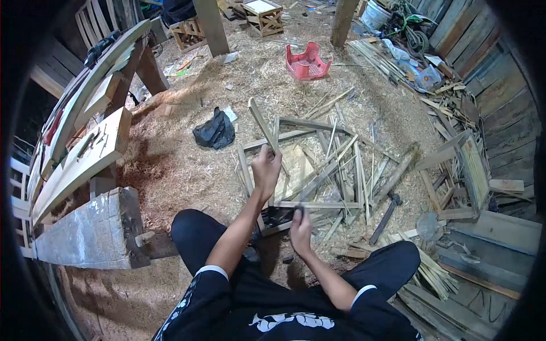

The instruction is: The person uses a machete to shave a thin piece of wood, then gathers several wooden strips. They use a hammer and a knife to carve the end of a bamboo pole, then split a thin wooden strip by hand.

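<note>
My left hand (266, 170) is closed around a wooden slat (261, 125), which rises from my fist and leans up to the left. Lower and to the right, my right hand (300, 232) is curled in a grip at a dark, motion-smeared tool (280, 215) whose kind I cannot tell. Just beyond my hands lies a rough frame of wooden strips (321, 205), with loose sticks heaped across it. A pale board (294, 165) shows inside that frame. To the right of my right hand, a hammer (385, 219) rests on the floor near my knee.
Wood shavings cover the floor. A thick timber bench (85, 233) stands close on my left, with planks above it. Ahead are a black plastic bag (215, 131) and a red plastic stool (307, 62). Scrap boards (492, 233) pile up at right, and posts (211, 27) rise at the back.
</note>
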The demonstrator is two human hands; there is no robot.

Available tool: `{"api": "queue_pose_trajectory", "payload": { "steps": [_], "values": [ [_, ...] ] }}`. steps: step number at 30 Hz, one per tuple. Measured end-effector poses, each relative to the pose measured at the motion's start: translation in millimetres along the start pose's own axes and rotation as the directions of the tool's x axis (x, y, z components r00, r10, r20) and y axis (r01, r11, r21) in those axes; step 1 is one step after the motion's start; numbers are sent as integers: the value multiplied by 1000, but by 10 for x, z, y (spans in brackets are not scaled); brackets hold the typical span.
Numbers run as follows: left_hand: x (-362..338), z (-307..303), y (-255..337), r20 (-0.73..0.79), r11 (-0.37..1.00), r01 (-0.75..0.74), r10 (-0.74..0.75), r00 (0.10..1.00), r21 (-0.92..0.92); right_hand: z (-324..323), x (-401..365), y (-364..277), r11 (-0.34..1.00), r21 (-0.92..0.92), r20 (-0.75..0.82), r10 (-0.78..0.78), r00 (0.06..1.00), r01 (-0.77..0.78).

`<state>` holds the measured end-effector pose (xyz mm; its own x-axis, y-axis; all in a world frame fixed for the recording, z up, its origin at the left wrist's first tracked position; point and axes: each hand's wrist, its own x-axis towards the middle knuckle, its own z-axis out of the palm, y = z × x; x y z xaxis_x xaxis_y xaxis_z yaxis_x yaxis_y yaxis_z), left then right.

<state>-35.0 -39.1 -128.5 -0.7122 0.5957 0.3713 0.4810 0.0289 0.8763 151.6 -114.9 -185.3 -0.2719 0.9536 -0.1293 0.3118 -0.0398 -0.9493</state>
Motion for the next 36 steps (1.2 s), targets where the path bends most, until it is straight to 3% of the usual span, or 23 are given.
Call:
{"api": "queue_pose_trajectory", "payload": {
  "steps": [2, 3, 4, 6, 7, 8, 9, 10, 12, 13, 14, 16, 19, 20, 22, 23, 24, 26, 28, 30, 31, 32, 36],
  "values": [
    [-77, 3, 84, 16, 998, 20, -20, 1000, -62, 40, 59, 477, 967, -251, 96, -27, 995, 51],
    [-108, -19, 25, 27, 999, 5, -6, 1000, 32, 32, 100, 445, 968, -252, 100, 29, 995, -3],
    [14, 22, -21, 4, 993, -15, 15, 1000, 118, -36, 152, 63, 940, -105, 210, 340, 917, -324],
    [-73, 34, -94, 18, 986, -23, 20, 1000, 166, -21, 77, -174, 954, -24, 73, 301, 951, -300],
    [-18, 54, -128, -9, 999, -10, 10, 1000, 52, -19, 64, -228, 954, -25, 80, 300, 951, -299],
    [-10, 48, -156, -25, 998, 2, -4, 1000, -58, -5, -6, -264, 995, -26, -25, 93, 995, -94],
    [-1, 12, -97, -43, 1000, -10, 10, 999, 4, 19, -63, -281, 992, -48, -132, -120, 984, 115],
    [1, -14, -49, -38, 1000, -10, 10, 999, 3, 20, -25, -127, 993, -48, -136, -117, 984, 112],
    [7, -14, 21, 29, 998, -10, 8, 1000, 69, 2, 121, 372, 964, -266, 123, 13, 992, 21],
    [126, 21, 20, 16, 998, -32, 31, 999, 62, -21, 143, 173, 978, -197, 98, 88, 991, -67],
    [114, 52, -3, 12, 991, -61, 60, 998, 123, -66, 127, -310, 907, -114, 144, 418, 897, -405],
    [29, 18, -18, 22, 978, -65, 62, 998, 197, -33, 65, -396, 997, -62, -54, 46, 997, -50],
    [8, -40, -20, 12, 997, 11, -12, 1000, 76, 85, -27, -105, 988, -129, -80, -96, 992, 85],
    [16, -6, -16, 8, 998, 4, -5, 1000, 64, 22, 56, 0, 986, -135, -87, -108, 990, 96],
    [1, -77, -39, 84, 992, -24, 14, 996, 122, -3, 155, 210, 944, -278, 221, 242, 945, -177],
    [13, -16, 0, -34, 990, -130, 132, 991, 56, 79, 213, 276, 948, -165, 178, 302, 937, -274],
    [-62, -12, -31, -27, 992, -114, 116, 993, 54, 51, 103, 166, 942, -175, 176, 317, 932, -288],
    [-14, -25, -142, 10, 1000, -20, 20, 1000, -1, -16, 23, -404, 990, -27, -58, -137, 989, 135],
    [-42, -69, -163, -29, 998, -30, 31, 999, 54, -21, -49, -241, 995, -17, 10, -99, 995, 100],
    [-5, -51, -56, -14, 993, -112, 113, 994, 23, 72, 20, 421, 953, -304, 153, 38, 987, 11],
    [-16, -56, 6, -1, 995, -88, 88, 996, 51, 52, 33, 175, 961, -275, 125, 45, 991, -9],
    [1, -63, -10, 43, 982, -130, 125, 991, 137, -12, 88, -71, 946, -234, 180, 270, 946, -225],
    [4, -49, -41, 15, 998, -37, 36, 999, 51, -80, 9, -398, 996, -86, 35, 8, 999, -5]
  ]
}}
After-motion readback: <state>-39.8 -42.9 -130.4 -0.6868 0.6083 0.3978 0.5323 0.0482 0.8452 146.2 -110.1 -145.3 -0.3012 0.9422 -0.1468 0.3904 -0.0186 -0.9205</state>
